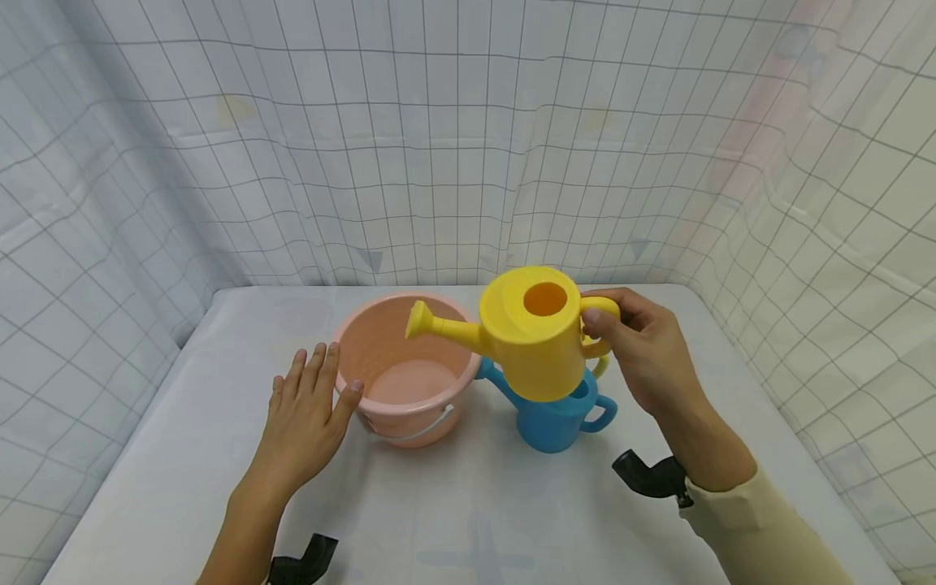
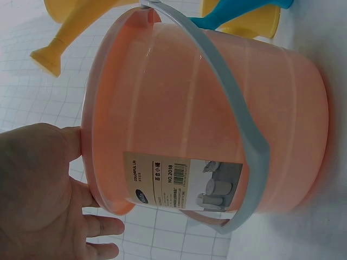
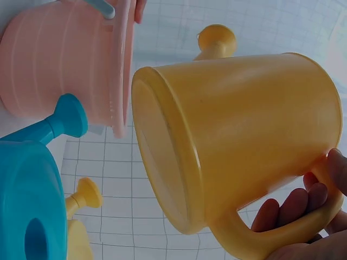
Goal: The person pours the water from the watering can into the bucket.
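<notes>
My right hand (image 1: 654, 357) grips the handle of a yellow watering can (image 1: 537, 341), fingers curled through it in the right wrist view. The can is up in the air, its spout (image 1: 446, 327) over the right side of a pink bucket (image 1: 417, 418). Against the bucket's left rim rests my left hand (image 1: 307, 422), fingers straight, thumb at the rim. Below the raised can stands a blue watering can (image 1: 548, 426), its spout beside the bucket. Mostly hidden behind it is a second, paler yellow watering can (image 3: 79, 241).
The bucket's grey handle (image 2: 255, 146) hangs down its near side, over a printed label (image 2: 181, 181). All of this stands on a white-covered table (image 1: 468, 520). Grid-patterned curtains (image 1: 439, 162) close off the back and both sides.
</notes>
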`<state>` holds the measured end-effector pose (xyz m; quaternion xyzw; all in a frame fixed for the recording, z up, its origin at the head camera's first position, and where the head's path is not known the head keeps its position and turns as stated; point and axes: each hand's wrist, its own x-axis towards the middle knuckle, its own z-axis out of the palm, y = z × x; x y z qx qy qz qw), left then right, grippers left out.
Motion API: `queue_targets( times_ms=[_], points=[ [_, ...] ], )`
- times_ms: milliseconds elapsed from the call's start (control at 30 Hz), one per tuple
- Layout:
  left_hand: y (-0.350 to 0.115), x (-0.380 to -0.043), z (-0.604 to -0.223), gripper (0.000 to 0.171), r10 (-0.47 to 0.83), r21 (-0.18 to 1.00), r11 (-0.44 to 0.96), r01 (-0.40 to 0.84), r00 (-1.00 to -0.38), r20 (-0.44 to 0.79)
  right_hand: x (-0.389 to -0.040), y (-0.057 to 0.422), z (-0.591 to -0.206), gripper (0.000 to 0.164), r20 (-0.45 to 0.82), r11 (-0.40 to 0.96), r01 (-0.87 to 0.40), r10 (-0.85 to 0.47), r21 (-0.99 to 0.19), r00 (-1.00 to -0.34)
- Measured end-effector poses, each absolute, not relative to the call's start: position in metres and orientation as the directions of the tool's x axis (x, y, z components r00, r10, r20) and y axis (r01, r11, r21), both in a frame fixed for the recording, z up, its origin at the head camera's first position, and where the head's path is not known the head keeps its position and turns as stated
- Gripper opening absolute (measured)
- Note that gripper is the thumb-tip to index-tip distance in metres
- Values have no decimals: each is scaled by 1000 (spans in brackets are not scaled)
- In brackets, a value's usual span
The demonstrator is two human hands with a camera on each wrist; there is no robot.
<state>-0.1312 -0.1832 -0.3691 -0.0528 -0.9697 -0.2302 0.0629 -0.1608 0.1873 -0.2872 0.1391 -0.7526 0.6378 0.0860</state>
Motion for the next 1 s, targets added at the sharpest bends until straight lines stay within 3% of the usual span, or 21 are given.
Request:
queue_targets(
  times_ms=[200,1000],
  points=[
    [-183,-131,-370,72,70,444,887,131,-986,150,-153,187,-295,31,276,159,-288,-91,-944,-957],
    [-183,-131,-371,71,74,449,882,143,-983,169,-133,189,-329,17,283,-39,-281,-165,-959,-945]
  ],
)
